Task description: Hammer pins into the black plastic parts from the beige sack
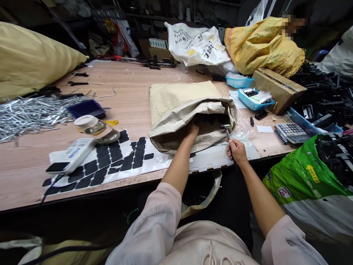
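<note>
A beige woven sack [176, 99] lies on the wooden table with its mouth facing me. My left hand [193, 128] reaches inside that opening; its fingers are hidden in the dark interior. To the right of the sack's mouth, my right hand [236, 151] is wrapped round the dark handle of a small metal-headed tool [227, 131]. The tool's head rests at the sack's right inner edge. What lies deeper in the sack is too dark to make out.
Metal rods [35, 114], a dark blue tray [86, 109], a glass jar [100, 130] and black pads [104, 156] are on the left. Blue baskets [255, 99], a cardboard box [278, 88], a calculator [292, 132] and a green bag [300, 173] stand right.
</note>
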Demonstrator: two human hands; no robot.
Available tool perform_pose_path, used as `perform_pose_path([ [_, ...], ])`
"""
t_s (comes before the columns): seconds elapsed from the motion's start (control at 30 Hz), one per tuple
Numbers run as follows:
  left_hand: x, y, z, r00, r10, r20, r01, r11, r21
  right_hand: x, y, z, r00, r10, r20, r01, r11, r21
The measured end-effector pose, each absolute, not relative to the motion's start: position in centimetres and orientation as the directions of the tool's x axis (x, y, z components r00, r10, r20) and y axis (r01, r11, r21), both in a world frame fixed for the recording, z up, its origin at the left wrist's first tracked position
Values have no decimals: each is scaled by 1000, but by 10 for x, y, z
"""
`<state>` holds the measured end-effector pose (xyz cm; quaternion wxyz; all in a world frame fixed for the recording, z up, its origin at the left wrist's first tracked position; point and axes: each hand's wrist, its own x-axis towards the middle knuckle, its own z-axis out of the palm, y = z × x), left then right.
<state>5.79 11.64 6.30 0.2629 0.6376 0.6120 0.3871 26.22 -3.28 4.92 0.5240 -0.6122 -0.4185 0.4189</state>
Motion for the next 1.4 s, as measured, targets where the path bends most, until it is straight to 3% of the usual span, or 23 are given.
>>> perform_pose_path([
  [0.1,51,64,69,-28,980,196,602,-140,787,263,-33,47,301,951,-71,65,-95,-993],
  [0.2,48,14,63,130,949,287,602,-305,738,264,-32,44,292,954,-68,67,-92,-994],
  [0.4,50,-9,40,289,931,224,602,-359,713,264,-33,42,293,956,-26,123,-65,-990],
  [0.63,52,1,37,286,941,180,639,-327,696,264,-59,49,220,973,64,300,-5,-954],
  [0.77,54,0,35,281,948,153,658,-306,689,265,-76,59,134,974,185,562,79,-823],
  [0.87,54,1,35,272,952,141,664,-292,688,266,-83,62,103,961,258,663,127,-737],
  [1.13,56,0,38,264,955,132,671,-281,687,270,-86,53,86,961,264,743,115,-659],
  [1.4,57,-1,41,241,964,109,661,-245,709,262,-84,67,77,963,258,683,138,-717],
])
